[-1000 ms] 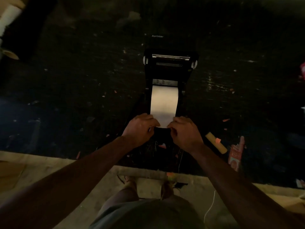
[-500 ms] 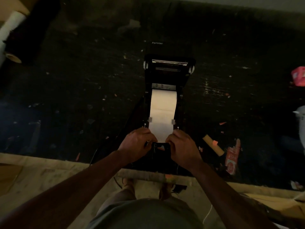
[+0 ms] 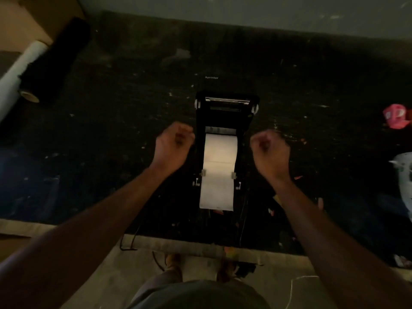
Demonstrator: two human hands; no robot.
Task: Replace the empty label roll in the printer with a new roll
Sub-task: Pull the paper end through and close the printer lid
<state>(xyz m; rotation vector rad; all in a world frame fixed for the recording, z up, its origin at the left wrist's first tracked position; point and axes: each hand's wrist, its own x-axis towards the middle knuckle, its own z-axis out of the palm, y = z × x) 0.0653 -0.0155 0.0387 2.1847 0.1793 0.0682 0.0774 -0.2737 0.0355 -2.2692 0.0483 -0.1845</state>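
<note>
A black label printer stands open on the dark table, its lid tipped back. A white strip of labels runs from the roll inside, between two small grey guides, and hangs past the printer's near edge. My left hand hovers just left of the printer with fingers curled and nothing in it. On the other side my right hand hovers the same way, curled and holding nothing. Neither hand touches the paper.
A black roll and a white roll lie at the far left. A red object and a pale object sit at the right edge. The table's near edge runs above my feet, with thin cables hanging over it.
Both hands let go of the label strip's free end and moved up and apart to either side of the printer. The strip now lies flat, extended past the guides.
</note>
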